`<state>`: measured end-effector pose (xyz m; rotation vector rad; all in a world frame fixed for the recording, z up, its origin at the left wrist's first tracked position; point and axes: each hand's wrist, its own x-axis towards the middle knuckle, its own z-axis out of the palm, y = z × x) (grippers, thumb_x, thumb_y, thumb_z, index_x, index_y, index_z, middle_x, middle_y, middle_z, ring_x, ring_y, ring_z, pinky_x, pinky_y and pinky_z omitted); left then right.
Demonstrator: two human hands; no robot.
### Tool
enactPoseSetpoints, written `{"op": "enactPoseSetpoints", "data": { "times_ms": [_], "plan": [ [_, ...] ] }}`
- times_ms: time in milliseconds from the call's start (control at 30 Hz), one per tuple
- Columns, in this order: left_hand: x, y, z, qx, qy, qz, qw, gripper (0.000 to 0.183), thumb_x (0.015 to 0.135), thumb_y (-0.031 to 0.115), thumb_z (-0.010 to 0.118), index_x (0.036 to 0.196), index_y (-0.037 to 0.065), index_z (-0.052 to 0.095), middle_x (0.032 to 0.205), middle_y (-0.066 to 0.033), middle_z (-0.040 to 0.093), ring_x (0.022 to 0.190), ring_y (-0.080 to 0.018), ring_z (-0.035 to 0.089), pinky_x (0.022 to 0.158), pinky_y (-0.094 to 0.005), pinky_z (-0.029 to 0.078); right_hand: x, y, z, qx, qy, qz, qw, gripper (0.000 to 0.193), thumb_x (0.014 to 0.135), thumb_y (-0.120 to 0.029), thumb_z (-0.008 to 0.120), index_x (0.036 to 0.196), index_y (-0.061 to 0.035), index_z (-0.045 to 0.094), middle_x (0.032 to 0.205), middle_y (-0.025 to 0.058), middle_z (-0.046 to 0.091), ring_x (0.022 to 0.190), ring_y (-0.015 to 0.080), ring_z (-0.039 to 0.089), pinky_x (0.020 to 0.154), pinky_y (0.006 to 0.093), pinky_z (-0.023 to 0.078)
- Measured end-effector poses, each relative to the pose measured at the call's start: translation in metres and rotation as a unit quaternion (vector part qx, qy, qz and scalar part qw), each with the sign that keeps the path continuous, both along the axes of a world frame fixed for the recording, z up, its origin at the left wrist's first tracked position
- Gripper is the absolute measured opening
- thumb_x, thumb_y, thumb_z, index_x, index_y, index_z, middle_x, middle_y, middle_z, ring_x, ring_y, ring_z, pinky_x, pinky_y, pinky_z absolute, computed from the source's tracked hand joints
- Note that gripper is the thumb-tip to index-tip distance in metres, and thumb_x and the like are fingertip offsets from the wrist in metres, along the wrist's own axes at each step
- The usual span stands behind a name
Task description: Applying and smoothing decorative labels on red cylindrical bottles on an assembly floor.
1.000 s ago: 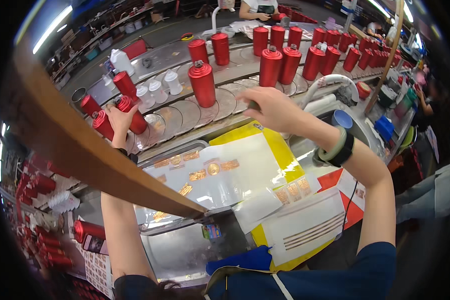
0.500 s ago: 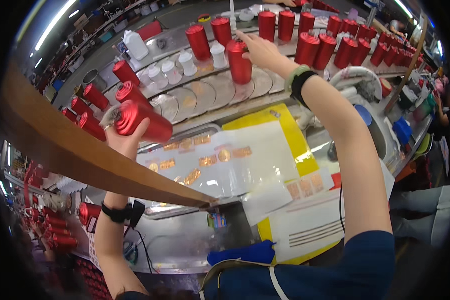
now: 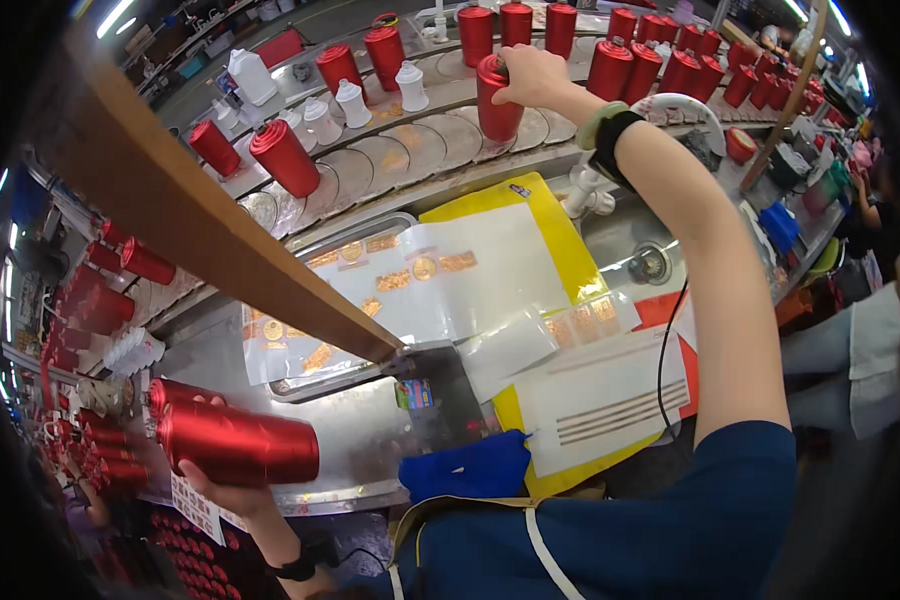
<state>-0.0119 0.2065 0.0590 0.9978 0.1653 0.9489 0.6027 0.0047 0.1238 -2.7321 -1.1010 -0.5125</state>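
At the lower left, my left hand (image 3: 225,488) holds a shiny red metallic canister (image 3: 245,445) lying nearly level, its narrow end to the left and its wider end to the right. The thumb is on its near side; most of the other fingers are hidden behind it. Farther off, my right hand (image 3: 535,76) is closed round the top of another red canister (image 3: 498,115), which stands upright on the conveyor of overlapping plates (image 3: 420,155). Gold decals (image 3: 425,268) lie on pale sheets in a metal tray (image 3: 405,222) between my arms.
A wooden beam (image 3: 240,245) slants across from the upper left. Several red canisters (image 3: 610,70) and white bottle-shaped pieces (image 3: 352,103) stand along the conveyor. At right are a sink (image 3: 625,235) and a white pipe (image 3: 685,103). A blue cloth (image 3: 465,467) lies on the near edge.
My left hand has come down toward me with its canister, from beside the conveyor to the near left. My right hand stays at its canister, now wrapped lower round the top. The view has shifted.
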Motion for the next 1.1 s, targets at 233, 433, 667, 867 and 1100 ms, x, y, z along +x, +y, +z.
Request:
{"op": "enactPoseSetpoints", "data": {
  "times_ms": [233, 433, 667, 867, 1100],
  "plan": [
    [-0.006, -0.054, -0.01, -0.134, 0.121, 0.011, 0.984, 0.084, 0.102, 0.067, 0.041, 0.15, -0.002, 0.042, 0.141, -0.023, 0.058, 0.098, -0.0301, 0.07, 0.078, -0.042, 0.064, -0.062, -0.05, 0.031, -0.069, 0.061, 0.037, 0.995, 0.063, 0.068, -0.045, 0.089, 0.116, -0.0108, 0.068, 0.11, 0.0137, 0.074, 0.105, 0.0353, 0.072, 0.086, 0.0476, 0.058],
    [0.012, -0.117, -0.007, -0.184, 0.124, -0.1, 0.97, 0.088, 0.099, 0.072, 0.042, 0.15, 0.0, 0.044, 0.141, -0.0261, 0.057, 0.094, -0.0311, 0.073, 0.07, -0.0409, 0.065, -0.072, -0.051, 0.004, -0.118, 0.043, 0.017, 0.992, 0.059, 0.066, -0.041, 0.09, 0.113, -0.0111, 0.071, 0.11, 0.0152, 0.075, 0.103, 0.0365, 0.073, 0.084, 0.0509, 0.058],
    [0.016, -0.138, -0.001, -0.274, 0.214, -0.191, 0.918, 0.085, 0.097, 0.073, 0.046, 0.137, -0.002, 0.055, 0.109, -0.0222, 0.071, 0.09, -0.0302, 0.073, 0.077, -0.0424, 0.062, -0.031, -0.061, -0.003, -0.054, 0.123, -0.002, 0.991, 0.054, 0.06, -0.036, 0.09, 0.103, -0.0066, 0.075, 0.09, 0.0129, 0.077, 0.087, 0.0308, 0.075, 0.081, 0.0417, 0.06],
    [0.05, -0.153, 0.004, -0.268, 0.243, -0.242, 0.9, 0.073, 0.104, 0.063, 0.044, 0.138, 0.0, 0.056, 0.115, -0.0174, 0.071, 0.095, -0.033, 0.074, 0.082, -0.043, 0.063, -0.045, -0.064, 0.016, 0.038, -0.012, -0.023, 0.999, 0.044, 0.073, -0.036, 0.087, 0.1, -0.0048, 0.073, 0.091, 0.016, 0.076, 0.087, 0.0316, 0.075, 0.077, 0.0424, 0.058],
    [0.078, -0.15, -0.021, -0.257, 0.259, -0.297, 0.882, 0.071, 0.106, 0.062, 0.042, 0.138, 0.001, 0.057, 0.112, -0.0184, 0.072, 0.095, -0.0288, 0.074, 0.084, -0.0415, 0.062, -0.218, -0.078, 0.041, 0.152, 0.111, 0.276, 0.942, 0.025, 0.09, -0.021, 0.077, 0.103, -0.0014, 0.07, 0.082, 0.0087, 0.072, 0.069, 0.0164, 0.063, 0.067, 0.0307, 0.051]
  ]
}}
